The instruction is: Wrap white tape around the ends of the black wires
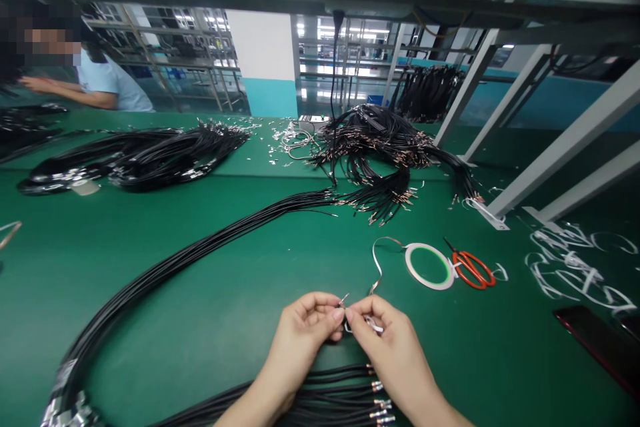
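My left hand (300, 337) and my right hand (387, 347) meet low in the middle of the green work mat (210, 320), fingertips nearly touching. My left fingers pinch a small metal wire terminal (343, 300). My right fingers pinch a strip of thin white tape (373, 325), partly hidden by them. The tape (376, 260) runs up and across to a white tape roll (429, 267) with a green core. Beneath my wrists lies a bundle of black wires with crimped metal terminals (340, 393). Orange-handled scissors (470, 268) sit right of the roll.
A long black wire bundle (165, 273) arcs around the left. Heaps of black wires (380, 147) (140, 157) lie farther along the bench. White tape scraps (570, 263) lie at right, near a dark phone (600, 347). Grey steel supports (565, 140) rise at right. A co-worker (95, 83) stands at upper left.
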Tool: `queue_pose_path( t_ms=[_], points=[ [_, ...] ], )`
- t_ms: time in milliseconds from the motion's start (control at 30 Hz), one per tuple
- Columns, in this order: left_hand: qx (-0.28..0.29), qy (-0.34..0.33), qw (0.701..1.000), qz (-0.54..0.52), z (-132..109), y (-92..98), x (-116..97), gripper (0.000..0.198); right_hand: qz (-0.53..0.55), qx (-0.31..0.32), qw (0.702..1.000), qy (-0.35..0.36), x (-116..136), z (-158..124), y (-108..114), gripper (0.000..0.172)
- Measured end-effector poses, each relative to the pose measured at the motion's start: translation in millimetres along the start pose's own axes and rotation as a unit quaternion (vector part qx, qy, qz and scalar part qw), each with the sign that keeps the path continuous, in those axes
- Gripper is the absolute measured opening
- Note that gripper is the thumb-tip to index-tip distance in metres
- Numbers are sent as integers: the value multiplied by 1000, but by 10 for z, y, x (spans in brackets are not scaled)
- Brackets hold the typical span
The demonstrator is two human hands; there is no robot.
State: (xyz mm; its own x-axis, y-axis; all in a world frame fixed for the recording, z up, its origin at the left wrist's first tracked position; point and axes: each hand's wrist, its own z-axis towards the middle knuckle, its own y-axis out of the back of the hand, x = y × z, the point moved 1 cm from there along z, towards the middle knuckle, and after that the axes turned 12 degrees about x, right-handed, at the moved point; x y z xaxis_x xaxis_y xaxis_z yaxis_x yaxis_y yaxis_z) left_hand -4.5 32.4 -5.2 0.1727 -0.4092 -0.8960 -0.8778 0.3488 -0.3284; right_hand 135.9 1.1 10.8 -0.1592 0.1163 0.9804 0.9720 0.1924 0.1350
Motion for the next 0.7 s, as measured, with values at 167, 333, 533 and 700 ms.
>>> queue_pose_path(
  t_ms=[167, 333, 533, 700],
  points=[
    [-36, -1, 998, 60, 10, 5, 33, 31, -9, -3, 1000, -9, 11, -8, 14, 25],
    [-42, 16, 997, 55, -1, -25, -6, 32, -27, -6, 1000, -9, 23, -16, 28, 26],
    [-30, 36, 998, 34, -24, -42, -42, 36, -28, -4, 1000, -3, 23, -6, 29, 27],
    [-8, 43, 999, 16, -44, -32, -53, 36, -33, -4, 999, -2, 41, -4, 39, 28]
  ],
)
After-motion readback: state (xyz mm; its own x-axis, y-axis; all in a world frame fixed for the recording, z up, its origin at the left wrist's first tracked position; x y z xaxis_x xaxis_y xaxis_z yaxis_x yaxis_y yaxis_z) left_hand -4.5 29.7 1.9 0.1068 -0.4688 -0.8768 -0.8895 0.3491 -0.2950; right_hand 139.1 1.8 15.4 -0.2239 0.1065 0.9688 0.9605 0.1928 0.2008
